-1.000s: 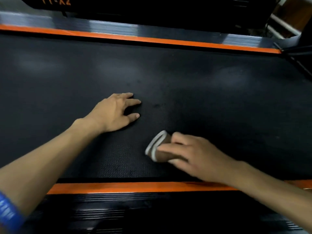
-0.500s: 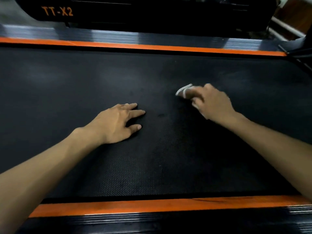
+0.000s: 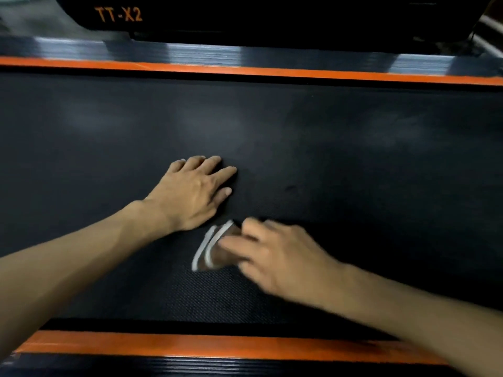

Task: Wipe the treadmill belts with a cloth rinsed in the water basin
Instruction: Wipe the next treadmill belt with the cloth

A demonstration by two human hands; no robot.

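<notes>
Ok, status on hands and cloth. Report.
Left hand flat on belt, bracing. Right hand pressing folded cloth to belt, blurred. Nothing in the way.

the light is dim, with soft pale glare patches on dark surfaces. beyond the far orange strip (image 3: 245,70) runs a ribbed grey side rail (image 3: 206,54), then a black housing (image 3: 272,20) lettered "tt-x2" in orange. a near orange strip (image 3: 190,346) edges another ribbed rail (image 3: 217,367). pale bars (image 3: 490,25) show top right, too blurred to identify.
</notes>
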